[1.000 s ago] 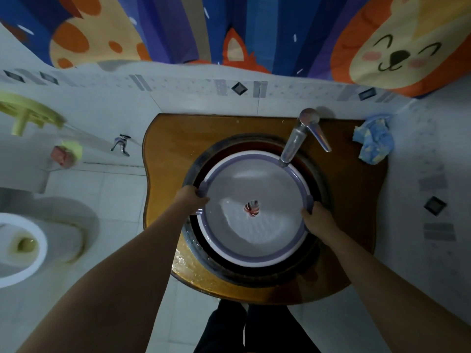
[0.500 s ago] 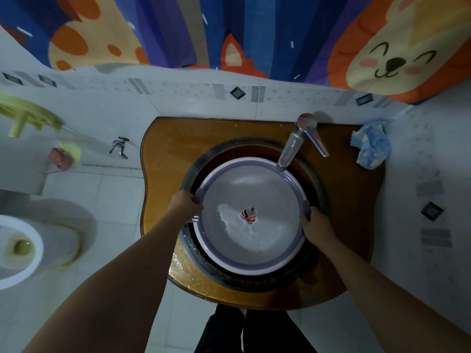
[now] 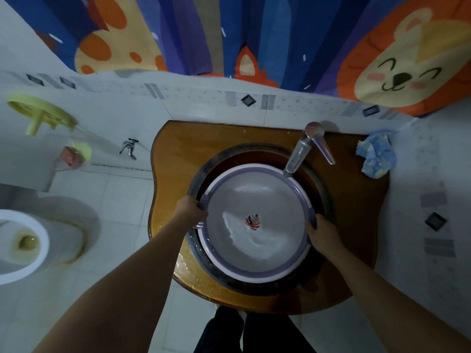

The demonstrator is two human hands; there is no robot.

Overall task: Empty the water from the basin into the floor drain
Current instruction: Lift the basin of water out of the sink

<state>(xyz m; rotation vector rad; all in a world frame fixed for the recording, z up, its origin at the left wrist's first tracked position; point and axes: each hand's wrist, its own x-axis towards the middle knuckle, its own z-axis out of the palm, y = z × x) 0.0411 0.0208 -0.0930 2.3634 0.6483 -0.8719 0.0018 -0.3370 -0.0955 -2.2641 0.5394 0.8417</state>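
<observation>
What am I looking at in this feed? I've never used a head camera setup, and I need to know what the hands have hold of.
There is no machine here: a person wears one wide-angle camera on the head, looking down at their own bare arms. The left hand and right hand grip opposite sides of a round purple-rimmed basin holding water. It sits in a dark sink bowl set in a brown countertop, with its far rim under the chrome tap. A blue cloth lies at the counter's far right corner. A toilet stands on the tiled floor to the left. No floor drain is visible.
</observation>
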